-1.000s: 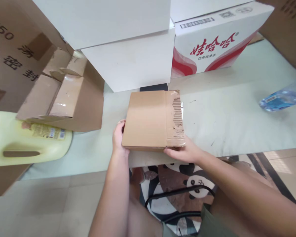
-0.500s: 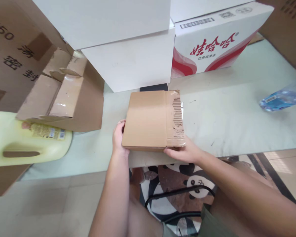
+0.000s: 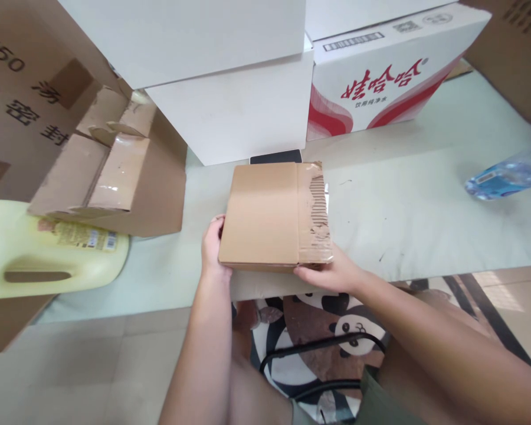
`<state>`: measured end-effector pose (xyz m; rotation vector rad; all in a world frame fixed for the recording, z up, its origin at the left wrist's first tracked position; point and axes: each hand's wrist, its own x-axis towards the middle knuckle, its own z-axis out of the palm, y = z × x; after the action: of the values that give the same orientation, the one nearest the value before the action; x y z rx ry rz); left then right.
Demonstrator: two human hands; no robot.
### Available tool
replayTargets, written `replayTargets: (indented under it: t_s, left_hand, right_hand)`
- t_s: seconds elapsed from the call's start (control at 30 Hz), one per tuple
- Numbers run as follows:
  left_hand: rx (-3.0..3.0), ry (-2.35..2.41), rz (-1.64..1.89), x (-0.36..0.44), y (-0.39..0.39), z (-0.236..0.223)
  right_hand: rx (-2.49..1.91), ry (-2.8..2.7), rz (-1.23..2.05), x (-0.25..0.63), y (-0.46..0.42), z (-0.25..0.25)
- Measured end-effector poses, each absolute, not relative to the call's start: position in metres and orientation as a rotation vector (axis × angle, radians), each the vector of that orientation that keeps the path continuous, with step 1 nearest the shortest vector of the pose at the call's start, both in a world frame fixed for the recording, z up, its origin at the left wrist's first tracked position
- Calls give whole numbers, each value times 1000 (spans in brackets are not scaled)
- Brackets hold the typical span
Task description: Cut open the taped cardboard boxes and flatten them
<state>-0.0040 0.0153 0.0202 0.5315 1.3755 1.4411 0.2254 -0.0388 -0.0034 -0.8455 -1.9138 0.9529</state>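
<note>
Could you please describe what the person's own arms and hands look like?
The left hand and right hand wear no gloves; some fingers are hidden, so rings cannot be ruled out. The left forearm and right forearm show no sleeve, watch, bracelet or markings. A grey-green garment shows at the lower edge.

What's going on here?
A person has both hands on a small cardboard box at a cloth-covered table. The left hand is on its left side; the right hand is at its near right corner. The box's right-hand edge is torn. White boxes are behind it, with a plastic bottle off to the right and a yellow jug to the left.
</note>
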Motion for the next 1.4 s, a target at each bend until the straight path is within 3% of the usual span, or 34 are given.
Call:
replayTargets:
  t_s: [1.4]
  left_hand:
    - [521, 1376, 1436, -6, 16, 19]
  right_hand:
    - [-841, -1935, 867, 226, -39, -4]
